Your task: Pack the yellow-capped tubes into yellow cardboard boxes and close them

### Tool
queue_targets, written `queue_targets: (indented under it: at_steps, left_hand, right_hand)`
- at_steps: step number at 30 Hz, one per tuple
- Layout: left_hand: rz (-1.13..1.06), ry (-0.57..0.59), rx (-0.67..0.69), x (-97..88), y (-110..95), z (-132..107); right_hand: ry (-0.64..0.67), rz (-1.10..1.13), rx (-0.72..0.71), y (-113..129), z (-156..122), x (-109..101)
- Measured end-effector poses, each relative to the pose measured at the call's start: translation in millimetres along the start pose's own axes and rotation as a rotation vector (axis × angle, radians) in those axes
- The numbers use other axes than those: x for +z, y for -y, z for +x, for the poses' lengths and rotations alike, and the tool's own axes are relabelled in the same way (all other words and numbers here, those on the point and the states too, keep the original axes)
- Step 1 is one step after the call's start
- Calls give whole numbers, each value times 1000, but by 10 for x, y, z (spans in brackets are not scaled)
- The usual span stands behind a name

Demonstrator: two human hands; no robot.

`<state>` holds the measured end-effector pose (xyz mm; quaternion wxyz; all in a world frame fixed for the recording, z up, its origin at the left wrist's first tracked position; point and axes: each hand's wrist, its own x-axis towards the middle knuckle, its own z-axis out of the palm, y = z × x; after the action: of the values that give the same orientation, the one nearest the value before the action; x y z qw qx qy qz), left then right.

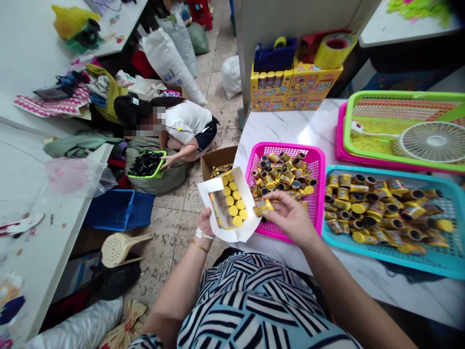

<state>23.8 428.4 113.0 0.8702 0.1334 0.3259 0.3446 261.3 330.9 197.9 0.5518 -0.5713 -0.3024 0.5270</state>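
Reads bright, fairly even. Glares white on table (301,128). Darkens under left bench (54,242). Blurs slightly at held can (263,208). Stretches, softens toward edges.

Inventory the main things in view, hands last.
Open cardboard box: one, white, in left hand
Yellow-capped cylinders: about ten, yellow, inside box
Pink perforated plastic basket: one, pink, on white table
Turquoise perforated plastic basket: one, turquoise, beside it
Small printed cylinders: many, yellow, black, both baskets
Printed cartons: several, yellow, table's back
Round fan: one, white, in lime-green basket
Crouching person: one, white top, left background
Left hand: one, white bracelet, holding box
Right hand: one, bare, fingers gripping yellow cylinder
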Motion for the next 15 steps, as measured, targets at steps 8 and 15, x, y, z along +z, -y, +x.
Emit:
queue_targets:
  at_steps: [8,15]
  left_hand:
    - [-29,55,15,-25,-25,-19]
    - [54,138,-119,46,-80,-94]
  right_hand:
    - [220,-586,-414,-26,-90,469]
    - [543,-886,-403,-145,-137,460]
